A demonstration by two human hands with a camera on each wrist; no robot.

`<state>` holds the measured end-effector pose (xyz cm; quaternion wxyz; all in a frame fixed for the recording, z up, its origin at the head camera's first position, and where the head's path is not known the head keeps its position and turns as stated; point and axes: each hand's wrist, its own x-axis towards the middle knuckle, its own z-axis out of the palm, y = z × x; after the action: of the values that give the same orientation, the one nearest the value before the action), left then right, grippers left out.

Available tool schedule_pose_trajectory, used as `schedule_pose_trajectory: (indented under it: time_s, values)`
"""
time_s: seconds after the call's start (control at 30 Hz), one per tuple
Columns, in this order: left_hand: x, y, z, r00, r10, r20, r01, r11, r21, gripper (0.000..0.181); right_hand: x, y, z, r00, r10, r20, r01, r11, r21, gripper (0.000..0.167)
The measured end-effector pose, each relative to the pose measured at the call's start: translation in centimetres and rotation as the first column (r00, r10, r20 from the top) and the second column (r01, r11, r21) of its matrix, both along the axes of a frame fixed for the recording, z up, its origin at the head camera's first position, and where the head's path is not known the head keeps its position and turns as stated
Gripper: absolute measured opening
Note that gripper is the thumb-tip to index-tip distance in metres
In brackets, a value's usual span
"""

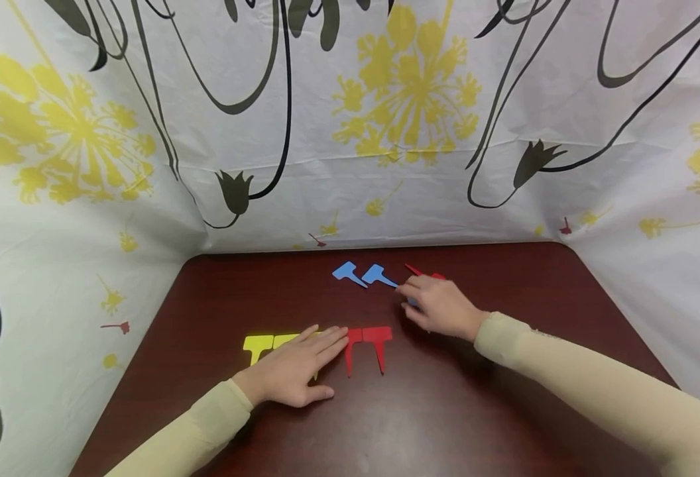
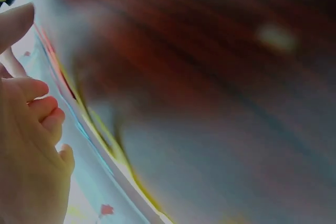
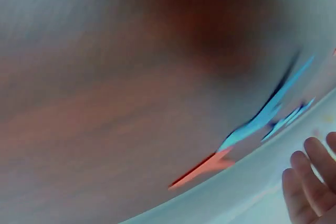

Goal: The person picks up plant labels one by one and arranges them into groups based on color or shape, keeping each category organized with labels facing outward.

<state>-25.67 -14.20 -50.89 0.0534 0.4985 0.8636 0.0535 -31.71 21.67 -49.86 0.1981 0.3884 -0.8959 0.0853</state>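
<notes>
The left hand [image 1: 293,371] is reaching, fingers straight, across a row of yellow tags [image 1: 258,342] and red tags [image 1: 377,335]; well apart, the right hand [image 1: 442,306] is hanging loosely open by a blue tag [image 1: 412,301] (whether they are touching, one cannot tell). Beyond, two more blue tags [image 1: 347,271] and some red [image 1: 438,275] are lying on the table [image 1: 475,424]

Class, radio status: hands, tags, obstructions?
Left hand over flat yellow T-shaped tags, partly hiding them. Right hand at flat blue T-shaped tags; grip unclear.

Tags [image 1: 377,333] lie on the table [image 1: 445,411], before the cloth [image 1: 308,212].
</notes>
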Motion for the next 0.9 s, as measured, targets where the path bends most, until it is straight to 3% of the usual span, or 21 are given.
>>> schedule_pose_trajectory:
  time_s: [0.13,0.37,0.7,0.9]
  values:
    - [0.1,1.4,0.2,1.0,-0.014,-0.019,0.014,1.0,0.008,0.095,-2.3,1.7,0.5,0.986,-0.149,0.075,0.148,0.989,0.019,0.029]
    - [-0.3,3.6,0.2,1.0,-0.02,-0.004,0.02,0.999,-0.047,0.106,-5.9,2.7,0.2,0.913,-0.333,0.238,0.327,0.943,0.063,0.029]
    - [-0.8,5.1,0.3,0.998,-0.058,0.035,0.06,0.997,-0.053,0.115,-8.2,2.1,-0.8,0.853,-0.434,0.289,0.434,0.898,0.067,0.024]
    - [-0.9,5.3,0.2,0.997,-0.055,0.046,0.058,0.996,-0.065,0.119,-8.5,1.5,-1.2,0.841,-0.461,0.283,0.468,0.882,0.045,0.017]
